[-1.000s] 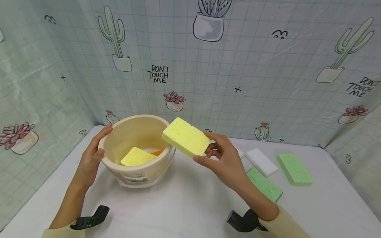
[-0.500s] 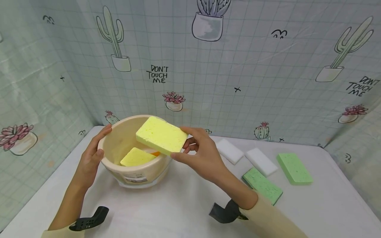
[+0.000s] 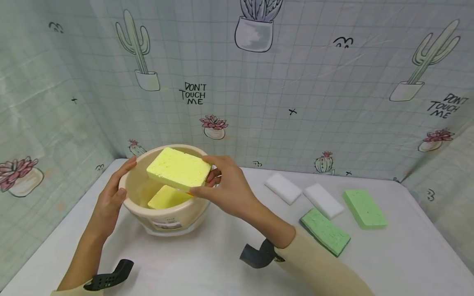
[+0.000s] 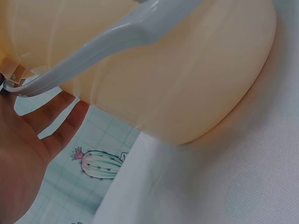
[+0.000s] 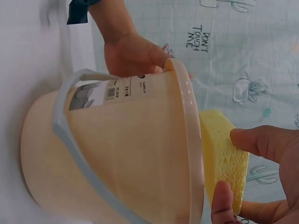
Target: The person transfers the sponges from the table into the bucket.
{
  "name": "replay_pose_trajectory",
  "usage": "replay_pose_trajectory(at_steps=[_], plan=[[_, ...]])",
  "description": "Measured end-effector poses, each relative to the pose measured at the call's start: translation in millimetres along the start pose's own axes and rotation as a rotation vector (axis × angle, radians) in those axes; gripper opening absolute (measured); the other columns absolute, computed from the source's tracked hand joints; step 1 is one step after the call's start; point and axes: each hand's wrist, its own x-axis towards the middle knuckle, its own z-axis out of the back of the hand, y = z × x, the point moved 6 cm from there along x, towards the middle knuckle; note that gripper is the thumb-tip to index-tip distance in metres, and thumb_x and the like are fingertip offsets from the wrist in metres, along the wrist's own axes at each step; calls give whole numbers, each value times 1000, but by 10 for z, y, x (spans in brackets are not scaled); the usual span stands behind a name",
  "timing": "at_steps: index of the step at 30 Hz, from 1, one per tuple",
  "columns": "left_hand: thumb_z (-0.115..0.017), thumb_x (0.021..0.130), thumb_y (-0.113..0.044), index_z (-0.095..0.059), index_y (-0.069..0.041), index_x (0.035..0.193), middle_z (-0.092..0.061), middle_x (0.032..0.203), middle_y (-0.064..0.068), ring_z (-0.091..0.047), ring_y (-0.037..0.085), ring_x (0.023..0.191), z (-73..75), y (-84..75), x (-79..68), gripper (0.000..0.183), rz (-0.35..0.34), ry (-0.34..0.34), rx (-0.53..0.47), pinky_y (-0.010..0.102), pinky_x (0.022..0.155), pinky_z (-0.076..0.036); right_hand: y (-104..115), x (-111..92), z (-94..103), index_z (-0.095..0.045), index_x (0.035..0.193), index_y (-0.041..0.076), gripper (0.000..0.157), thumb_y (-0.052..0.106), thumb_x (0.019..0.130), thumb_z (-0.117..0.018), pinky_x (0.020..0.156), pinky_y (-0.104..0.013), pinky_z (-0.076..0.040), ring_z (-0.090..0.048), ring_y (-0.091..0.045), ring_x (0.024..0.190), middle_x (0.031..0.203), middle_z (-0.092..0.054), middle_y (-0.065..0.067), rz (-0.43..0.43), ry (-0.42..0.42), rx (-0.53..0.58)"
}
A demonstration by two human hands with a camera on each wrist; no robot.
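While our right hand (image 3: 226, 185) pinches a yellow sponge (image 3: 179, 167) at the mouth of the bucket (image 3: 189, 214), left of the head frame's centre, our left hand (image 3: 110, 198) rests extended fingers on the bucket's side; inside lies a second yellow sponge (image 3: 166, 198), and right of centre, two white blocks (image 3: 324, 200) and two green sponges (image 3: 364, 209).

Two yellow sponges (image 3: 179, 168), two white sponges (image 3: 283, 188) and two green sponges (image 3: 325, 231) are showing, making six altogether. One bucket (image 3: 185, 216) is resting on one table (image 3: 222, 255) and is bearing one handle (image 5: 74, 147) and one label (image 5: 100, 94). One left hand (image 3: 109, 197) and one right hand (image 3: 227, 188) are appearing, and two black wrist mounts (image 3: 111, 277) are accompanying them, one per arm.
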Motion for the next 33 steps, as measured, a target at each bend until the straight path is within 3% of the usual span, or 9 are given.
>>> replay_pose_trajectory(at_steps=[7,11,18,33], plan=[[-45,97,-34,-33,-16,149,-22,157,-1,-17,17,142,6,-7,-4,56,-5,-2,4,21,108,-25,62,110,-150,-54,131,1,69,20,71,-85,66,-19,-48,-53,-12,80,114,-48,-6,28,17,-116],[-45,97,-34,-33,-17,150,-22,157,-1,-18,16,142,8,3,-11,56,0,-1,30,26,109,-25,102,144,-228,-55,131,3,69,23,71,-84,66,-18,-45,-49,-12,84,115,-49,-6,32,33,-192],[-44,97,-34,-33,-19,150,-22,157,-2,-19,16,142,9,21,-2,56,-1,2,56,28,110,-26,133,197,-295,-54,131,3,70,28,72,-83,79,-19,-44,-46,-15,104,128,-49,-10,31,65,-303],[-44,98,-33,-33,-17,150,-21,157,-1,-18,17,143,14,15,1,56,-6,6,27,27,109,-26,162,286,-443,-54,131,1,70,30,74,-82,88,-20,-42,-48,-15,108,133,-47,-11,10,133,-370]])
